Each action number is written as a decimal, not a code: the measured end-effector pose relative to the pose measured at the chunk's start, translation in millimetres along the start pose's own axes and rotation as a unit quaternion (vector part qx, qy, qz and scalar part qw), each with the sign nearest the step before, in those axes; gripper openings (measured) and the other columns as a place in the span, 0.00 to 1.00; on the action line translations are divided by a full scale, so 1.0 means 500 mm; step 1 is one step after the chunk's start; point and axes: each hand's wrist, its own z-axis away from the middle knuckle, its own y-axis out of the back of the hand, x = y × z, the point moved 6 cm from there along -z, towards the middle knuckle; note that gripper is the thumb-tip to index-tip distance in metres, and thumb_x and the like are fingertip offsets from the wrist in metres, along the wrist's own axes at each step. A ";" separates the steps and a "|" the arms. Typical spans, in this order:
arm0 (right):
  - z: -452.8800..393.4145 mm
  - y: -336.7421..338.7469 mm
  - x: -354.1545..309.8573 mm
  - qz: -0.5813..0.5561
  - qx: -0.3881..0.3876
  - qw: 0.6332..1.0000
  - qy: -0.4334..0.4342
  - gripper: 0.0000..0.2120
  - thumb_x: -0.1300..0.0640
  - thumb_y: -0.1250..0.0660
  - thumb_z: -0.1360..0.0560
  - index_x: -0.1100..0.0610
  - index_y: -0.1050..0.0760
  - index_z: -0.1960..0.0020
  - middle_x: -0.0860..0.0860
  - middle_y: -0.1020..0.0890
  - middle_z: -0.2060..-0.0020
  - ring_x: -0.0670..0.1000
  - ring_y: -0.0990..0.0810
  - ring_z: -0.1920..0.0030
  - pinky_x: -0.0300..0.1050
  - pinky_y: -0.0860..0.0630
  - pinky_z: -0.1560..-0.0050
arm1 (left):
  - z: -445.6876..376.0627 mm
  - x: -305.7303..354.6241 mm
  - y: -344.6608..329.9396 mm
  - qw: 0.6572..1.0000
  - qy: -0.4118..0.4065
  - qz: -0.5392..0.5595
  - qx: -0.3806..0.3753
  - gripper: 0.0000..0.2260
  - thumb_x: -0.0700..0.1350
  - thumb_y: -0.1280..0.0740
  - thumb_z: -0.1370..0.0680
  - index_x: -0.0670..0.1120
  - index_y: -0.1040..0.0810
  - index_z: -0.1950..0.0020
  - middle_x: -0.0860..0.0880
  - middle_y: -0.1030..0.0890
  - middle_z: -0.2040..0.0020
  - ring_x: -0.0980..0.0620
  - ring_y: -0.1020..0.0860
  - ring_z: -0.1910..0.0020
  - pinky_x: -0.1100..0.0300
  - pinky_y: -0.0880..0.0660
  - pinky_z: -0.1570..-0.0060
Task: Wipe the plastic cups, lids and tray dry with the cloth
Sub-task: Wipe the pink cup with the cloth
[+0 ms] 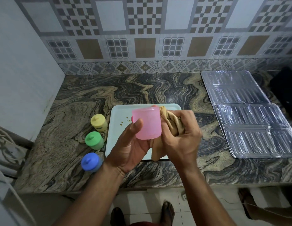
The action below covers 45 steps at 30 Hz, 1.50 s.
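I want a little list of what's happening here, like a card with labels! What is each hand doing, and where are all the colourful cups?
left hand: holds the pink cup above the tray
right hand: grips the tan cloth against the pink cup's side
tray: pale blue, on the counter, a few small crumbs on it
lidded cups: yellow cup, green cup and blue cup in a row on the counter, left of the tray
silver sheet: lies at the right
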 end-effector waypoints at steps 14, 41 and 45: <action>-0.033 0.046 0.024 -0.078 0.014 0.995 -0.055 0.05 0.58 0.24 0.23 0.54 0.19 0.51 0.55 0.16 0.58 0.47 0.18 0.59 0.45 0.21 0.56 | -0.020 0.006 0.045 0.979 -0.079 -0.127 0.140 0.44 0.60 0.15 0.38 0.44 0.23 0.27 0.44 0.18 0.33 0.48 0.20 0.35 0.59 0.21 0.42; -0.055 0.010 -0.004 -0.218 -0.216 0.948 -0.084 0.09 0.58 0.28 0.21 0.55 0.26 0.44 0.48 0.20 0.56 0.44 0.22 0.57 0.39 0.23 0.56 | -0.012 0.022 -0.012 0.984 0.037 -0.168 0.037 0.32 0.62 0.22 0.29 0.43 0.18 0.32 0.41 0.18 0.37 0.46 0.18 0.42 0.54 0.19 0.48; -0.068 0.014 0.001 -0.235 -0.199 0.946 -0.096 0.09 0.61 0.29 0.22 0.57 0.28 0.45 0.48 0.21 0.59 0.42 0.23 0.61 0.34 0.25 0.60 | -0.018 -0.004 -0.017 0.989 0.076 -0.124 0.025 0.35 0.64 0.25 0.28 0.46 0.22 0.27 0.42 0.19 0.30 0.48 0.18 0.38 0.52 0.22 0.40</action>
